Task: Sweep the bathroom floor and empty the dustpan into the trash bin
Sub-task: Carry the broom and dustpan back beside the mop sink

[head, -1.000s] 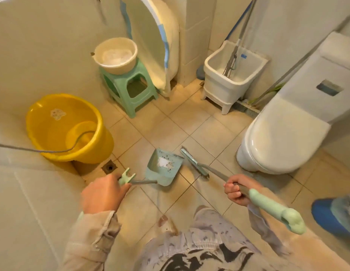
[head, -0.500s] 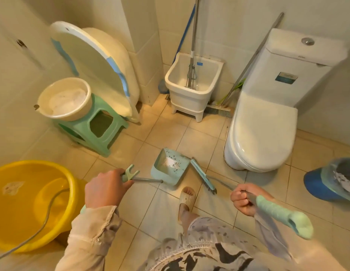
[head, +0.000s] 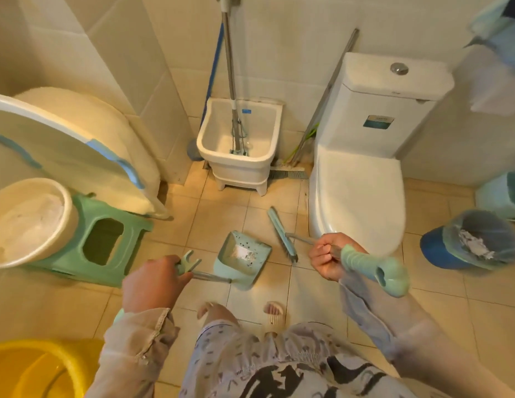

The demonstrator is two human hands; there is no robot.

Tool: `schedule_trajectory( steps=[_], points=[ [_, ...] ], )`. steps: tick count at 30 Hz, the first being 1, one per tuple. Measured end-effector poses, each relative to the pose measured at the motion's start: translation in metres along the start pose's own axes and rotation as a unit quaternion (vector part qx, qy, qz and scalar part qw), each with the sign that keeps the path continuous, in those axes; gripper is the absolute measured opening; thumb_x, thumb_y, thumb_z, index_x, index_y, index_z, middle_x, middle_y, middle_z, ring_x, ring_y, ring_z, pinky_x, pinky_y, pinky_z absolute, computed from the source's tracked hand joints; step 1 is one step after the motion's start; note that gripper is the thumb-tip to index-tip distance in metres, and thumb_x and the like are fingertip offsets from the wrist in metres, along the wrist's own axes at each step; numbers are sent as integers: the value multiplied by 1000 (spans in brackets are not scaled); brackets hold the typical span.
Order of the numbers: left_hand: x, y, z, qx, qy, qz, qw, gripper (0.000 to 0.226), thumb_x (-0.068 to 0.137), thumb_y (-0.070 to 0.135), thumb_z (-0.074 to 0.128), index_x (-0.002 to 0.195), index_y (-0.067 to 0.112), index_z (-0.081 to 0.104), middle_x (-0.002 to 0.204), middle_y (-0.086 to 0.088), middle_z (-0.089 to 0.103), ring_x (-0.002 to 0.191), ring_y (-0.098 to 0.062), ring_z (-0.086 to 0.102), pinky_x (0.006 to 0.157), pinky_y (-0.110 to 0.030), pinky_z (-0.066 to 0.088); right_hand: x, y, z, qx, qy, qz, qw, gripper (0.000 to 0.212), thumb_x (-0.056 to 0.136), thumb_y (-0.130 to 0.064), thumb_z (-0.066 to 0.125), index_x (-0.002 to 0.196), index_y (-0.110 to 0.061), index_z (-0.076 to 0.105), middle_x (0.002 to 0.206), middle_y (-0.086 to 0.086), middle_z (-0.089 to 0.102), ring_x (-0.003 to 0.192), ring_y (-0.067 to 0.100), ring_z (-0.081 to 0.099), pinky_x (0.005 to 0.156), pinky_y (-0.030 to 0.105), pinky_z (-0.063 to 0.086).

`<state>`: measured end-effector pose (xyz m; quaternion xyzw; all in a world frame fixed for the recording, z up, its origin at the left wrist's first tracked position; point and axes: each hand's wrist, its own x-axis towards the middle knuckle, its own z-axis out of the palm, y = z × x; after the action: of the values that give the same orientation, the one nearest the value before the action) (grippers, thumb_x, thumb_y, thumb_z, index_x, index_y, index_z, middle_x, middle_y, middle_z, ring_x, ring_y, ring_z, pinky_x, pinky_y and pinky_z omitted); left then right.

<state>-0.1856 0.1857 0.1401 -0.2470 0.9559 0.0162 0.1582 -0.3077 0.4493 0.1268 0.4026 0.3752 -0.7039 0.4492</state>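
My left hand (head: pixel 153 282) grips the thin metal handle of a pale green dustpan (head: pixel 242 259), which sits low over the floor tiles with white scraps and dark specks inside. My right hand (head: pixel 326 259) is closed on the handle of a pale green broom (head: pixel 282 234); its narrow head rests on the tiles just right of the dustpan, and its thick grip end sticks out toward me. A blue trash bin (head: pixel 474 239) lined with a bag holds crumpled paper at the right, beside the toilet.
A white toilet (head: pixel 357 182) stands right of centre. A white mop bucket (head: pixel 239 150) with a mop is against the back wall. A green stool (head: pixel 107 239) carries a white basin (head: pixel 29 222) at left; a yellow tub (head: pixel 35 369) sits bottom left. My slippered feet (head: pixel 273 311) are below.
The view has swung right, bringing the toilet and trash bin further into sight. The dustpan and broom have shifted right across the tiles, still held in both hands.
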Motion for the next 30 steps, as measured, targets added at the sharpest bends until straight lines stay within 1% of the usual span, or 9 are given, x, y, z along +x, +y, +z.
schedule_trajectory(
  steps=[2,6,9,11,17,19,22,25,30],
  points=[
    [27,-2,-8,14,5,23,1000,32,82,54,58,96,26,67,76,2,64,77,-21,66,56,-23,44,8,-1,15,19,-1,-5,1000,23,77,4,26,64,-13,32,26,1,34,16,10,34,24,7,26],
    [90,-12,-25,26,5,92,995,34,82,52,58,103,27,66,89,0,71,85,-21,68,67,-27,53,28,-1,39,63,6,-10,998,26,90,-4,20,69,-13,33,26,2,35,16,10,34,24,6,26],
    [136,-16,-38,33,-2,164,986,32,82,51,57,101,27,66,89,1,72,84,-21,68,67,-26,52,38,5,58,69,16,-16,997,26,92,-4,19,72,-11,34,27,1,35,17,10,33,25,5,26],
    [163,-16,-46,61,-6,221,973,31,83,52,55,97,26,64,88,1,71,84,-22,67,64,-26,49,42,12,69,73,32,-13,997,28,91,-3,20,68,-13,32,27,1,34,17,10,31,27,4,25],
    [232,3,-78,123,16,358,926,31,86,50,53,93,22,64,90,-2,71,85,-24,67,67,-29,50,43,28,98,142,46,-38,988,26,83,1,23,63,-14,30,24,2,31,14,11,28,25,3,23],
    [249,17,-87,144,25,400,905,31,87,49,53,94,22,65,91,-2,71,86,-23,67,67,-29,49,44,28,103,189,46,-58,979,28,87,0,21,65,-14,30,25,1,31,14,11,28,24,4,24],
    [273,40,-95,164,33,452,876,32,86,49,56,100,22,67,98,-3,71,92,-23,67,76,-31,53,46,17,109,239,43,-77,967,26,90,-1,20,70,-13,32,25,1,33,14,10,30,24,5,25],
    [296,72,-102,196,23,485,852,34,85,49,57,106,24,66,102,-4,71,95,-24,67,80,-33,54,49,0,118,258,44,-91,961,14,77,3,26,77,-6,37,24,1,33,14,10,30,24,4,24],
    [328,137,-118,272,21,551,789,34,88,45,53,109,21,64,101,-8,70,94,-29,67,78,-35,53,64,-39,119,315,57,-118,940,24,90,-3,19,76,-2,39,25,-1,33,14,8,30,23,4,23]
  ],
)
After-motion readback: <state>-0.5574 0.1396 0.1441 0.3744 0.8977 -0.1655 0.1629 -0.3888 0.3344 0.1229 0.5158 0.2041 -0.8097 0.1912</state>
